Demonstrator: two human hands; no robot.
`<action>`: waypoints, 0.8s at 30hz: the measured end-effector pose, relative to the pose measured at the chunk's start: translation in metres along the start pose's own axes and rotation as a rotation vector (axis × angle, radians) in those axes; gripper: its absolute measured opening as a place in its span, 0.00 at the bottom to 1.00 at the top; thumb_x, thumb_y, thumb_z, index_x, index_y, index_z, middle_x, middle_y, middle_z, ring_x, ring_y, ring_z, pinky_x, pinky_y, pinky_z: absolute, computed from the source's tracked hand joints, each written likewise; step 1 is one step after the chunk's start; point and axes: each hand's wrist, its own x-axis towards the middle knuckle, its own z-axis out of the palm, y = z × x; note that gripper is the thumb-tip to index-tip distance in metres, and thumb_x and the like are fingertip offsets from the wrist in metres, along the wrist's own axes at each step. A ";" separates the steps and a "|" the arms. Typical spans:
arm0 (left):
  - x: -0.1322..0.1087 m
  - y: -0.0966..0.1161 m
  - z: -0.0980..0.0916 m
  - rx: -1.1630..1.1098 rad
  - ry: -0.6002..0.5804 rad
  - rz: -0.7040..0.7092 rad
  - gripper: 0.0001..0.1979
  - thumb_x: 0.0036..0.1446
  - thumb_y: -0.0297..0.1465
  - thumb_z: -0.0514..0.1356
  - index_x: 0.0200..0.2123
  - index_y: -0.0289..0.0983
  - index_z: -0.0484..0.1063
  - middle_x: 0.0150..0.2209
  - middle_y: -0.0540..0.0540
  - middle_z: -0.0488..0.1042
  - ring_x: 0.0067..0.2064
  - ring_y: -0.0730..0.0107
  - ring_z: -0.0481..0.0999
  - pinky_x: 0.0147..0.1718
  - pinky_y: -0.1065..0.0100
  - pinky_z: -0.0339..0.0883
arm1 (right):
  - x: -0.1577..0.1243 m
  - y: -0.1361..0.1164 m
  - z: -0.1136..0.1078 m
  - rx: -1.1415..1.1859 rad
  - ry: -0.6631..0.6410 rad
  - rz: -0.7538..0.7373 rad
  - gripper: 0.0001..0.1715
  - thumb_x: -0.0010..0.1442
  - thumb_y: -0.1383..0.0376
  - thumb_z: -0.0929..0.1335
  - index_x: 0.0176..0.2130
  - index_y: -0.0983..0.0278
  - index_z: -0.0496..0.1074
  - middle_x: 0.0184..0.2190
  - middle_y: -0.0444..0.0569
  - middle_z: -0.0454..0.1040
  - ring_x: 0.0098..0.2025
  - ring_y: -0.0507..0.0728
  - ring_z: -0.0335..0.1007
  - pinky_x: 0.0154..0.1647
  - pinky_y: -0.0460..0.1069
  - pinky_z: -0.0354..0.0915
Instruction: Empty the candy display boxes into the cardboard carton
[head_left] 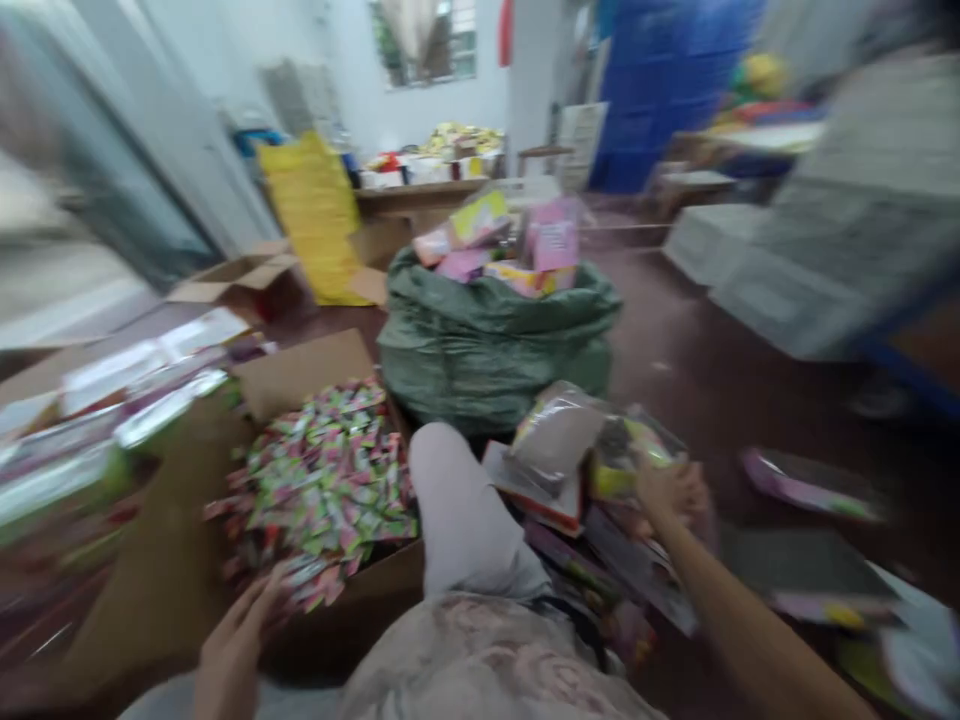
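Observation:
A cardboard box (322,350) on the left is filled with many small pink and green sachets (330,480). My left hand (244,620) is at the box's near edge, its fingers stretched out beside the nearest sachets; whether they touch is blurred. On my right side, my right hand (671,490) reaches into a pile of clear plastic packages. Its fingers are curled on a plastic package (637,445) with yellow-green print. Beside that lies another clear package (562,440) with a grey-brown face. Motion blur hides the fingertips.
A green woven sack (495,350) stuffed with printed packages (551,240) stands ahead of my knee. Shiny packs (165,370) are stacked at far left. Loose packages (810,485) lie on the floor at right. A yellow sack (311,215) and pale crates (787,290) stand farther back.

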 end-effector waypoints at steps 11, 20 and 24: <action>-0.048 -0.024 0.007 0.130 0.149 0.009 0.31 0.32 0.53 0.68 0.33 0.33 0.76 0.26 0.46 0.76 0.26 0.73 0.72 0.27 0.71 0.62 | -0.148 -0.130 0.067 0.144 -0.706 -1.323 0.26 0.65 0.49 0.57 0.38 0.64 0.74 0.41 0.59 0.78 0.45 0.64 0.73 0.50 0.57 0.64; -0.036 -0.047 -0.021 0.243 0.284 0.064 0.21 0.47 0.45 0.62 0.37 0.35 0.77 0.27 0.47 0.73 0.31 0.68 0.72 0.30 0.69 0.63 | -0.256 -0.102 0.144 -0.566 -1.099 -1.469 0.21 0.67 0.56 0.61 0.50 0.68 0.70 0.52 0.62 0.73 0.52 0.65 0.73 0.48 0.53 0.65; -0.033 -0.047 -0.009 0.302 0.248 0.125 0.13 0.49 0.40 0.62 0.33 0.37 0.79 0.27 0.48 0.76 0.32 0.67 0.73 0.33 0.68 0.64 | -0.238 -0.088 0.169 -0.714 -0.968 -1.588 0.22 0.65 0.55 0.63 0.45 0.71 0.73 0.47 0.68 0.75 0.51 0.70 0.74 0.51 0.57 0.67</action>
